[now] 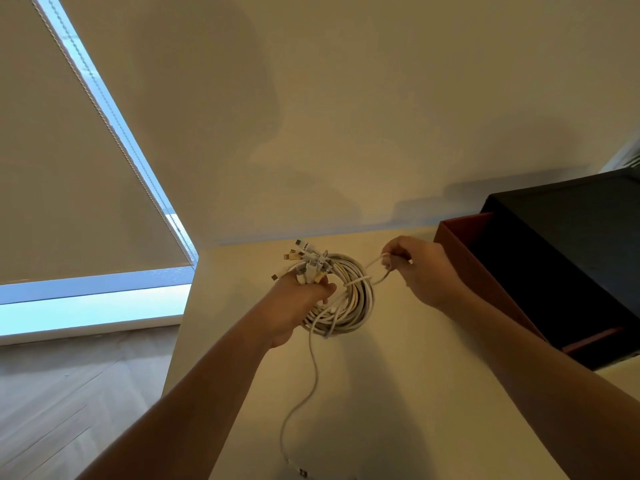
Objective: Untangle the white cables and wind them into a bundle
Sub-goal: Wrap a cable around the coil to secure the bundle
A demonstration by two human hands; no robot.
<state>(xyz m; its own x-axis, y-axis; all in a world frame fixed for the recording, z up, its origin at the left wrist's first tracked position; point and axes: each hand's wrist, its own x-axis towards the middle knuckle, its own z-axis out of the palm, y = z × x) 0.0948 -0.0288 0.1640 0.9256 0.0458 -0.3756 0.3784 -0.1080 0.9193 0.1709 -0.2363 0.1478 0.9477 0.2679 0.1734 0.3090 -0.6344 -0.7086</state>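
Observation:
A coil of white cables (353,299) hangs in the air above a pale table (398,393). My left hand (298,303) grips the coil on its left side, and several plug ends (304,261) stick up above the fist. My right hand (419,268) pinches a loose loop of white cable (377,270) to the right of the coil; that strand crosses over the coil's upper right part. One long strand (311,382) trails from the coil's bottom down to the table, its plug lying near the lower edge of the view.
A dark box with a reddish-brown inner tray (485,271) stands on the table at the right, close behind my right forearm. On the left are a window with a roller blind (69,168) and wooden floor (62,393) below the table's left edge.

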